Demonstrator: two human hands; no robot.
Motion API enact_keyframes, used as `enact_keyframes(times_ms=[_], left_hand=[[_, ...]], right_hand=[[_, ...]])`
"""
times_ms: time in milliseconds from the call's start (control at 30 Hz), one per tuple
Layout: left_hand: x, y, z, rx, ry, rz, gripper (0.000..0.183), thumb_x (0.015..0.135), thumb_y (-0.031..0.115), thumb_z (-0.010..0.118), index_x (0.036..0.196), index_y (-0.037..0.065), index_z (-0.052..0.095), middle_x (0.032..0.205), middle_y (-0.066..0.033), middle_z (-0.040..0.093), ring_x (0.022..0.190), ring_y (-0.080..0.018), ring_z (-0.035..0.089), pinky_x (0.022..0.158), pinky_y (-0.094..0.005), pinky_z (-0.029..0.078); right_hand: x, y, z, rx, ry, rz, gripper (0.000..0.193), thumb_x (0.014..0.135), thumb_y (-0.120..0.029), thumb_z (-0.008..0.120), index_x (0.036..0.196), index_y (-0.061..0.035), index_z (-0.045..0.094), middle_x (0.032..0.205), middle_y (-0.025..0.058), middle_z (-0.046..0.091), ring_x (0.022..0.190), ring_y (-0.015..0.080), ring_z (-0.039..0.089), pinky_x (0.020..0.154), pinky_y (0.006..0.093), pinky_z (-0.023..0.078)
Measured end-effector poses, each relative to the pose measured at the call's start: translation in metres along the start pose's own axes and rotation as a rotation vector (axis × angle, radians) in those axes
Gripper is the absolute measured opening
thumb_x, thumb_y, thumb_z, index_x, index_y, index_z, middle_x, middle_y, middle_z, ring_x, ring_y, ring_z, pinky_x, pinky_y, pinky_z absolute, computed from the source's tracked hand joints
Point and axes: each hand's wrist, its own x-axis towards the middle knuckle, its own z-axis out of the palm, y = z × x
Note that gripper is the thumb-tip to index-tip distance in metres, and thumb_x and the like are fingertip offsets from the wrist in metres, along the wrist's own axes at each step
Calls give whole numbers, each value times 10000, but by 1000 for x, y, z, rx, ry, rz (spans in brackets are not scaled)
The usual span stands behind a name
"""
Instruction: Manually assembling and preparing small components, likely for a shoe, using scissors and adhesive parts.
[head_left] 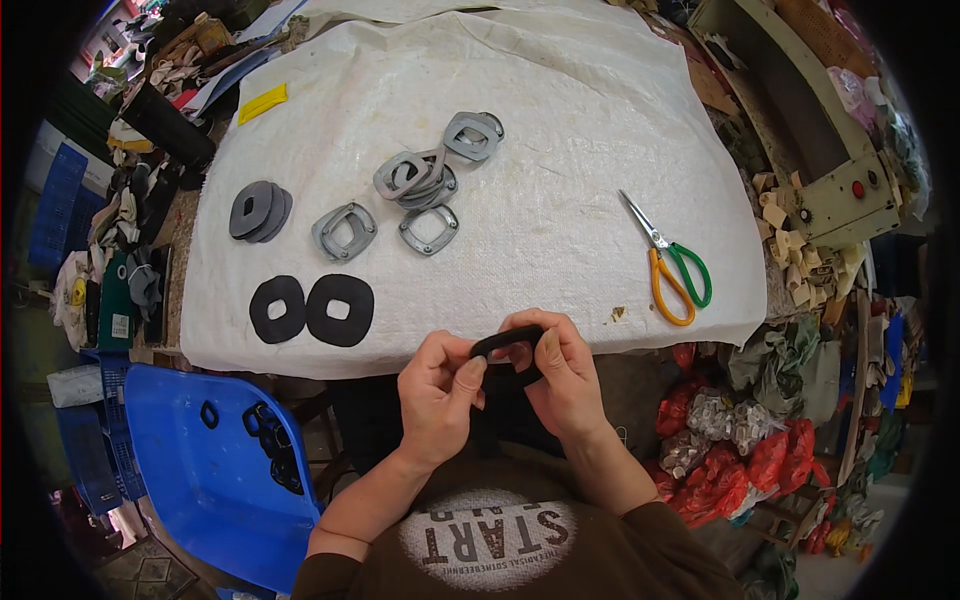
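There are two flat black pads (pixel 338 334), one held ring (pixel 508 340) and one scissors (pixel 659 241).

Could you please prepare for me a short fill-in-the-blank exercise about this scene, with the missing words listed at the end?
1. The left hand and the right hand both hold a ring-shaped piece that is ______ in colour.
2. The scissors have one orange handle and one ______ handle.
3. The blue plastic basin is on the person's ______ side.
4. On the white woven sheet, exactly ______ flat black pads lie side by side.

Missing words: black; green; left; two.
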Motion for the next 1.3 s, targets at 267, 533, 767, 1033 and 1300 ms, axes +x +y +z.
enact_keyframes(times_ms=[267,533,767,1033,1300], left_hand=[[-1,-10,-1,184,-12,140,155,843,88,581,970,1,565,703,-6,505,570,-54,477,472,-178,384],[4,-8,-10,229,12,209,126,829,83,602,902,-20,604,713,-22,496,554,-60,472,462,-176,388],[0,-7,-3,207,-68,162,110,832,83,597,895,-6,609,698,-14,488,535,-57,457,459,-186,352],[9,-13,-8,205,-28,279,84,811,63,612,860,-6,617,722,-46,531,592,-94,503,510,-195,392],[17,-7,-21,424,-109,637,147,711,-82,607,820,14,630,834,-98,599,688,-179,555,595,-250,443]], right_hand=[[-4,5,-24,-538,-49,-208,244,939,-221,423,898,4,506,737,16,536,687,88,500,641,197,405],[6,4,-17,-347,-152,-289,296,933,-252,428,1041,15,501,975,103,536,842,135,486,766,259,387],[-3,-4,-24,-637,-237,-337,209,904,-160,479,1018,15,493,916,107,553,819,159,513,738,274,415],[9,-1,-19,-415,-147,-379,229,919,-193,429,1047,-16,499,960,90,558,859,141,516,745,249,406],[1,-2,-30,-145,-162,158,379,932,-323,398,1143,-12,446,1029,105,535,874,141,500,742,280,420]])
